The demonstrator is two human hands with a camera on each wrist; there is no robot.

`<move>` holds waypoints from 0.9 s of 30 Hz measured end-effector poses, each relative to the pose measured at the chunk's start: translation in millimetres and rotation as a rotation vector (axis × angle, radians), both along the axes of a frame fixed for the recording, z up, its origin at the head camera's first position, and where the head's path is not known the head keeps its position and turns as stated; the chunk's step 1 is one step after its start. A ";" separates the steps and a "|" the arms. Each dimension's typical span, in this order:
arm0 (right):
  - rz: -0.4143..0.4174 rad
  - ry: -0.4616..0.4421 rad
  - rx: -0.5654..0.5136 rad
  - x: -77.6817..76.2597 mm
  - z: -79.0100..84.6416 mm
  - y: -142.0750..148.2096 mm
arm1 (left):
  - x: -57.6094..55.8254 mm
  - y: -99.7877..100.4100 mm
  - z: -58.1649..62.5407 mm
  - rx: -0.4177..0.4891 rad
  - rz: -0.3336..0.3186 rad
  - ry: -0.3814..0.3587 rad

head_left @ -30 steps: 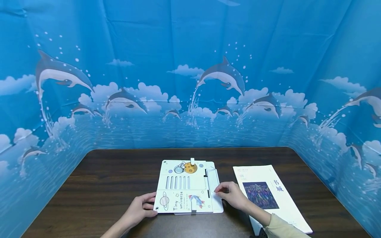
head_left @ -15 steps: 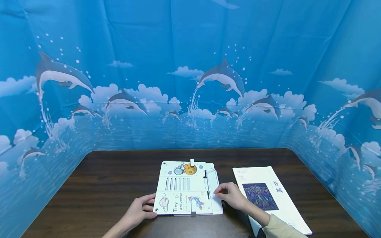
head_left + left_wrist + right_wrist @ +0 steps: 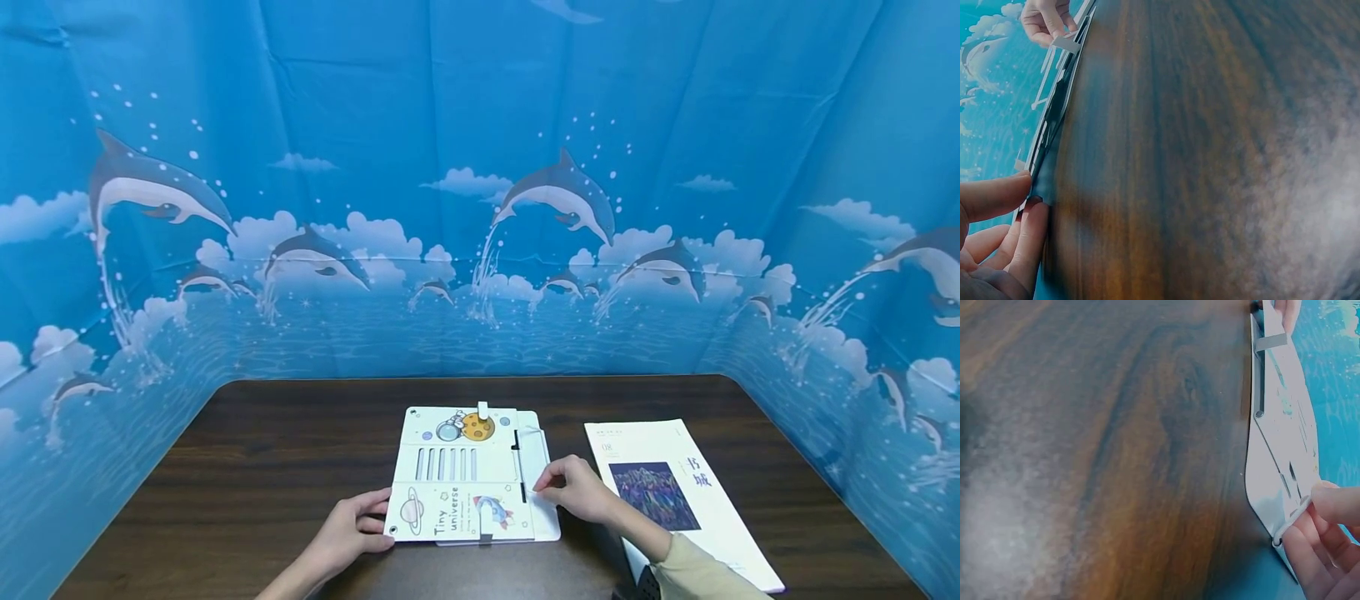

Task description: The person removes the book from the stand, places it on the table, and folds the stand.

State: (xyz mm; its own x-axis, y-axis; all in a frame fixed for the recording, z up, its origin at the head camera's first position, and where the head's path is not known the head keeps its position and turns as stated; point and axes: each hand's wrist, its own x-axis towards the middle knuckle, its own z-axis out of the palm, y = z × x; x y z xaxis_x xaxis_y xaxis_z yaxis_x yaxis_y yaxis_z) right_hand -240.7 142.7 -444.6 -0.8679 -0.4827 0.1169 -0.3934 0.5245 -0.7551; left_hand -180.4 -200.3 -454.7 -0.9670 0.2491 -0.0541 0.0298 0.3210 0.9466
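Observation:
A white folding book stand (image 3: 450, 500) printed with "Tiny universe", a planet, a rocket and an astronaut lies flat on the table in the head view. My left hand (image 3: 348, 527) grips its lower left corner, thumb and fingers on either side of the edge, as the left wrist view also shows. At the stand's right side, my right hand (image 3: 577, 492) pinches a thin white support bar (image 3: 1296, 512) between thumb and fingers. The right wrist view shows this bar hinged at the stand's edge and lifted a little off its panel.
A white magazine (image 3: 720, 521) with a dark square picture lies right of the stand, partly under the right forearm. The brown wooden table (image 3: 247, 467) reaches back to a blue dolphin-print curtain (image 3: 420, 167).
My right hand has shifted very slightly left, still pinching the bar. The left hand and the stand look almost the same, and the head view has tipped a little.

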 end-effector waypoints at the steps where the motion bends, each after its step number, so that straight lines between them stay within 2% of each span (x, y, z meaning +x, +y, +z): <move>1: 0.007 0.004 0.003 -0.2 0.4 -0.3 | -0.2 0.1 -0.1 0.001 0.000 0.001; 8: 0.036 0.016 0.066 -3.3 2.3 -3.2 | 0.5 0.1 0.5 -0.012 0.003 0.004; 18: 0.076 0.024 0.086 -6.4 3.9 -6.3 | -0.3 -0.7 -0.6 -0.002 -0.001 0.010; 27: 0.071 0.017 0.101 -7.5 3.0 -6.9 | -0.2 -0.5 -3.1 -0.011 0.009 0.012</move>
